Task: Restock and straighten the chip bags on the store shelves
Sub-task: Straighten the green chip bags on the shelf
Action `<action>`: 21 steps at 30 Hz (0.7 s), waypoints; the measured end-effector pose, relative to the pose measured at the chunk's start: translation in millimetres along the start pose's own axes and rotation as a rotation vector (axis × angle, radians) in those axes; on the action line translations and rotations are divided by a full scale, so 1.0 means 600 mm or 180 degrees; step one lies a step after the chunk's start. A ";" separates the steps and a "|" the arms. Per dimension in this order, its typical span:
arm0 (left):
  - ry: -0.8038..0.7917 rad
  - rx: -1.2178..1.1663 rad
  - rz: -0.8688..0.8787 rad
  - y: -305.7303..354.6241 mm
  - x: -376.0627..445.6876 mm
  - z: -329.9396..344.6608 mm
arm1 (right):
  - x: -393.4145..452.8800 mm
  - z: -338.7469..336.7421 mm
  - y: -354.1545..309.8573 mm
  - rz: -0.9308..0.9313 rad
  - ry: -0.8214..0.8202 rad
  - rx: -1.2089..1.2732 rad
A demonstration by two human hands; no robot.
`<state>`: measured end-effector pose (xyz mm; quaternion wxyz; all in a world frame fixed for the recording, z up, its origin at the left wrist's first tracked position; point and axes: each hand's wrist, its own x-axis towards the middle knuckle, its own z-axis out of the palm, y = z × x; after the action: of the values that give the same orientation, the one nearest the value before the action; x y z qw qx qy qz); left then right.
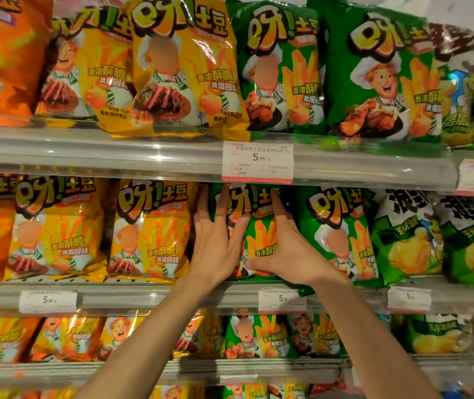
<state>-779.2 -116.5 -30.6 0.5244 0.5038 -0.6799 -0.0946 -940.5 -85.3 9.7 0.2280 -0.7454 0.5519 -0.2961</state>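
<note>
We are reaching both forearms up to the middle shelf (143, 295), our left hand (215, 243) lying flat with fingers spread on the left edge of a green chip bag (259, 234) and our right hand (290, 249) pressing open-palmed on its front. The bag is standing upright, squeezed between a yellow chip bag (149, 231) and another green bag (336, 226), just under the price tag (257, 162). Neither hand is pinching it, and the packed row is leaving almost no free room on either side.

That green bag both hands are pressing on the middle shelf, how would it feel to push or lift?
The green bag looks puffed with air, so it is probably light and gives under the left hand and right hand. Its glossy film likely slides easily. Standing on its narrow bottom edge, it may tip or slump.
</note>
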 end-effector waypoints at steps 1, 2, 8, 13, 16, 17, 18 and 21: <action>-0.0012 0.0024 -0.0018 0.000 0.000 0.001 | 0.001 -0.001 0.001 0.0006 -0.0010 0.0000; -0.0015 0.0049 -0.0026 -0.001 0.000 0.003 | 0.001 -0.001 0.002 0.0016 -0.0019 -0.0006; -0.0044 0.0261 -0.0034 -0.006 0.001 0.002 | -0.001 -0.001 -0.003 0.0019 -0.0009 -0.0082; 0.0058 0.0860 0.0419 -0.002 -0.012 -0.013 | -0.027 0.002 -0.015 -0.0150 0.0065 -0.0954; -0.0019 0.1480 0.1018 -0.009 -0.019 -0.025 | -0.040 0.022 -0.007 -0.0543 0.0335 -0.1531; -0.0079 0.1693 0.1179 -0.013 -0.021 -0.028 | -0.040 0.032 0.001 -0.0650 0.0476 -0.1743; -0.0139 0.1871 0.1280 -0.016 -0.021 -0.030 | -0.037 0.042 0.011 -0.0718 0.0601 -0.1946; -0.0222 0.2128 0.1323 -0.019 -0.019 -0.033 | -0.027 0.059 0.027 -0.0633 0.0677 -0.2223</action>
<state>-757.0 -104.8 -36.8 0.3160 0.4949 -0.7781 0.2231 -930.4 -74.1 -29.7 -0.1282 -0.7933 0.5652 -0.1865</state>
